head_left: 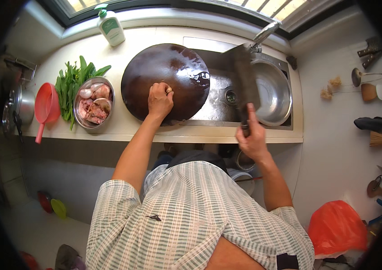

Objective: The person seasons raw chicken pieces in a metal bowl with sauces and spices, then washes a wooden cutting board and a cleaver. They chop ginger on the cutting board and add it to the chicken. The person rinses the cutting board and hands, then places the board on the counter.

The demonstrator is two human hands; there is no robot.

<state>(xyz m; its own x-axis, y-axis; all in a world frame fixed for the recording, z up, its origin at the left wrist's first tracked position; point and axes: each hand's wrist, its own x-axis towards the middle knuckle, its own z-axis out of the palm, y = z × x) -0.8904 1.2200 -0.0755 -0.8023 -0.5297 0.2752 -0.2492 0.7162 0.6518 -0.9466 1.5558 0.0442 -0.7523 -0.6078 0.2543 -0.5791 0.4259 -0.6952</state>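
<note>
On a round dark wooden chopping board (pixel 150 71), my left hand (pixel 160 100) pinches a small pale piece of food (pixel 168 89) between thumb and fingers; what it is cannot be made out. My right hand (pixel 253 140) grips the handle of a cleaver (pixel 245 76), blurred, its broad blade raised over the sink to the right of the board. Wet patches shine on the board's upper right. Left of the board stands a metal bowl (pixel 75 118) with raw meat (pixel 97 109) and whitish bulb-like pieces (pixel 86 93).
Leafy greens (pixel 66 82) lie beside a pink long-handled scoop (pixel 56 101). A pump bottle (pixel 111 28) stands by the window. The steel sink (pixel 219 108) holds a metal basin (pixel 271 92) under the faucet (pixel 265 33). Utensils (pixel 368 89) hang on the right wall above a red bag (pixel 337 227).
</note>
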